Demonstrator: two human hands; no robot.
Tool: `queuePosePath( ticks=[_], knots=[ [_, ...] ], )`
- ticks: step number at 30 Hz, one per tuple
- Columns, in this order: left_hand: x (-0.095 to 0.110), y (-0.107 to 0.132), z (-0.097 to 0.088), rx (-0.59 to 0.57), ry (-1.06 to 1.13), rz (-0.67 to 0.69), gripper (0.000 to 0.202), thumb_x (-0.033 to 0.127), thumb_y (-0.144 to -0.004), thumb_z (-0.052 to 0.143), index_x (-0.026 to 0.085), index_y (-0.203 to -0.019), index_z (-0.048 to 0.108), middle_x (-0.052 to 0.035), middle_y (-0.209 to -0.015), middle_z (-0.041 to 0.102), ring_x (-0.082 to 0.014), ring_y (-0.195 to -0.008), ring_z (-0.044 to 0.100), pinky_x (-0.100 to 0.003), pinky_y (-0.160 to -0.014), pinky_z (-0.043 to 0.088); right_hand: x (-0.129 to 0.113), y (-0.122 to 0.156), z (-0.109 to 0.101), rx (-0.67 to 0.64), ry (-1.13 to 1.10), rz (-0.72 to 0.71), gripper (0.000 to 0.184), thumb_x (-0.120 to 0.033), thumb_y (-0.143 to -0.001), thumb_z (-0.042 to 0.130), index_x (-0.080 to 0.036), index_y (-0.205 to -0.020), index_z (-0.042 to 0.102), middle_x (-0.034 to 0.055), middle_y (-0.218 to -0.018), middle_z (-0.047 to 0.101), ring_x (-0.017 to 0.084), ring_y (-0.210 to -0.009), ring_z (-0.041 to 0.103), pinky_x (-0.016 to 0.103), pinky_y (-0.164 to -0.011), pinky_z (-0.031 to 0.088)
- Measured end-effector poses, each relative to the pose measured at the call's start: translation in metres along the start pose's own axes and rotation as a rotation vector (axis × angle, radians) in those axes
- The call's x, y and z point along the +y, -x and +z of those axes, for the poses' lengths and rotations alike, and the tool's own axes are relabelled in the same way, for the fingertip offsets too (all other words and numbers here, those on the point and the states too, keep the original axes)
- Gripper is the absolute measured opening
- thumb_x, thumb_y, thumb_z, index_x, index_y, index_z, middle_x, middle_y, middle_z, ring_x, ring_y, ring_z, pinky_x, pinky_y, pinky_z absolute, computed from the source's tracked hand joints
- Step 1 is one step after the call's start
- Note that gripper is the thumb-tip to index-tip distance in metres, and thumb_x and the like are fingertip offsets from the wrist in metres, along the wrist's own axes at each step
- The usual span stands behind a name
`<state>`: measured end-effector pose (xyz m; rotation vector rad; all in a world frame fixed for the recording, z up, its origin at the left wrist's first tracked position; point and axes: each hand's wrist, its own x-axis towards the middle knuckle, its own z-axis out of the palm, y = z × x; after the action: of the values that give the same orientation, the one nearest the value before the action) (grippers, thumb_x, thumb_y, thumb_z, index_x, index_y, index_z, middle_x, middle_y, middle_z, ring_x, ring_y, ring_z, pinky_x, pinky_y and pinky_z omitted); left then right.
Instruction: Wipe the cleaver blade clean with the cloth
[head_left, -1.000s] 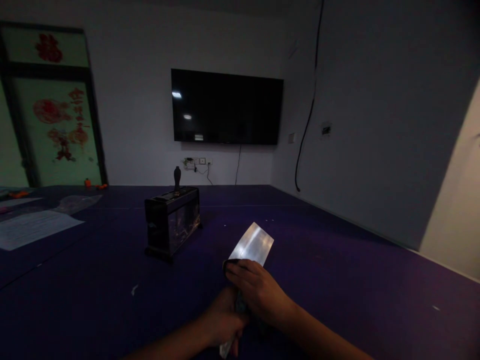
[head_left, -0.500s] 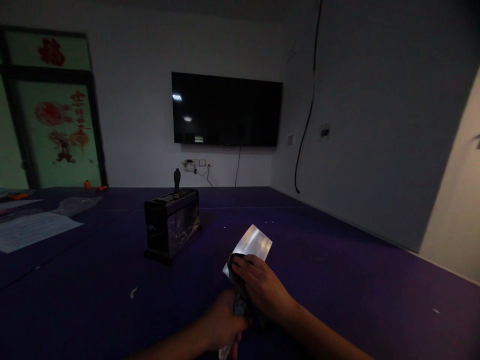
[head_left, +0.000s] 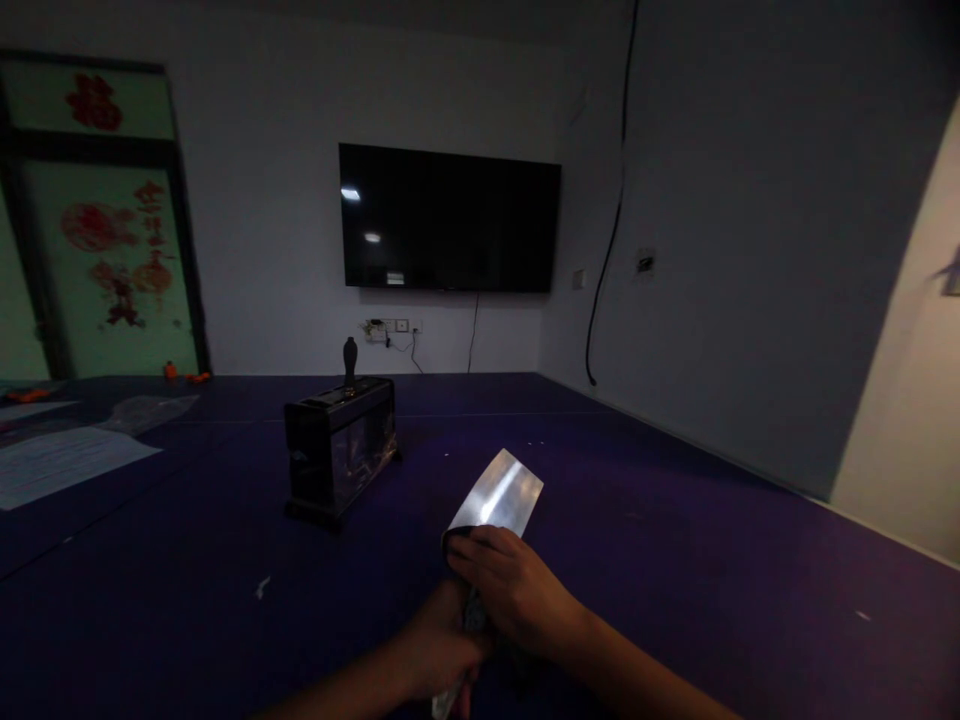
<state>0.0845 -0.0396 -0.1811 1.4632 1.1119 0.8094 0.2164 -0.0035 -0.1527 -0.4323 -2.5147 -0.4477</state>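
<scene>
A broad shiny cleaver blade [head_left: 499,495] points away from me over the purple surface [head_left: 675,560]. My left hand [head_left: 439,655] is closed round the knife's handle near the bottom edge of the view. My right hand [head_left: 510,585] lies over the near end of the blade, its fingers curled on a dark cloth [head_left: 459,540] pressed against the metal. A black knife block [head_left: 337,448] with one dark handle sticking out of its top stands to the left, apart from both hands.
A black television [head_left: 448,218] hangs on the far wall with sockets and a cable below it. White sheets [head_left: 60,458] lie on the surface at far left. A green panel with red decorations [head_left: 112,250] is behind them. A grey wall runs along the right.
My right hand with the cloth slid a little up the blade and back toward the handle end. The left hand kept its grip.
</scene>
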Motion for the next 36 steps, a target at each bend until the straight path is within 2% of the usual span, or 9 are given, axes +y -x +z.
queuePosePath(
  ticks=[7,13,18,21,24,30,36],
  knots=[
    [0.001,0.002,-0.002,-0.044,-0.042,-0.011,0.012,0.008,-0.061,0.047,0.012,-0.071,0.052,0.0073,-0.037,0.04,-0.0079,-0.028,0.039,-0.017,-0.029,0.029,-0.001,-0.001,-0.005,0.065,0.032,0.016,0.035,-0.01,-0.085,0.032,-0.014,-0.114,0.051,0.0091,-0.116,0.055,0.019,-0.103,0.047,0.033,-0.086,0.044],
    [0.0,0.006,-0.004,-0.01,-0.048,0.002,0.025,0.008,-0.06,0.049,0.014,-0.084,0.049,0.0094,-0.042,0.043,-0.0067,-0.03,0.039,-0.016,-0.032,0.03,0.004,-0.001,-0.002,0.164,0.041,0.071,0.038,-0.005,-0.08,0.033,-0.013,-0.111,0.053,0.0079,-0.115,0.056,0.019,-0.102,0.048,0.034,-0.084,0.045],
    [-0.003,0.007,-0.004,0.011,-0.107,-0.039,0.023,0.01,-0.064,0.049,0.016,-0.086,0.045,0.0099,-0.045,0.043,-0.0064,-0.031,0.04,-0.016,-0.034,0.03,0.008,0.003,0.001,0.149,0.067,0.146,0.046,-0.006,-0.073,0.04,-0.015,-0.117,0.049,0.0071,-0.121,0.052,0.024,-0.106,0.044,0.043,-0.083,0.043],
    [-0.005,0.007,-0.003,0.034,-0.119,-0.02,0.023,0.008,-0.064,0.047,0.016,-0.084,0.044,0.01,-0.046,0.043,-0.0057,-0.031,0.04,-0.015,-0.035,0.029,0.009,0.004,0.004,0.124,0.077,0.147,0.049,-0.006,-0.071,0.041,-0.015,-0.118,0.048,0.0068,-0.123,0.05,0.025,-0.108,0.042,0.044,-0.084,0.042],
    [-0.004,0.007,-0.002,0.039,-0.093,0.028,0.023,0.007,-0.062,0.046,0.016,-0.083,0.046,0.0096,-0.047,0.044,-0.0053,-0.033,0.04,-0.015,-0.036,0.029,0.01,0.005,0.007,0.119,0.095,0.138,0.046,-0.004,-0.073,0.038,-0.014,-0.117,0.049,0.0066,-0.122,0.05,0.024,-0.107,0.043,0.043,-0.084,0.043],
    [-0.003,0.006,-0.002,0.02,-0.041,0.067,0.021,0.006,-0.058,0.046,0.015,-0.076,0.048,0.0095,-0.045,0.043,-0.0052,-0.034,0.04,-0.016,-0.037,0.029,0.015,0.008,0.016,0.198,0.083,0.115,0.036,-0.004,-0.08,0.034,-0.011,-0.109,0.055,0.0077,-0.114,0.056,0.021,-0.098,0.048,0.036,-0.081,0.047],
    [-0.005,0.004,-0.006,-0.034,-0.067,0.036,0.023,0.008,-0.058,0.047,0.015,-0.079,0.048,0.0094,-0.043,0.043,-0.0066,-0.033,0.04,-0.017,-0.037,0.029,0.019,0.009,0.016,0.234,0.069,0.089,0.033,-0.006,-0.083,0.034,-0.012,-0.106,0.056,0.0091,-0.109,0.059,0.02,-0.092,0.052,0.035,-0.077,0.049]
  ],
)
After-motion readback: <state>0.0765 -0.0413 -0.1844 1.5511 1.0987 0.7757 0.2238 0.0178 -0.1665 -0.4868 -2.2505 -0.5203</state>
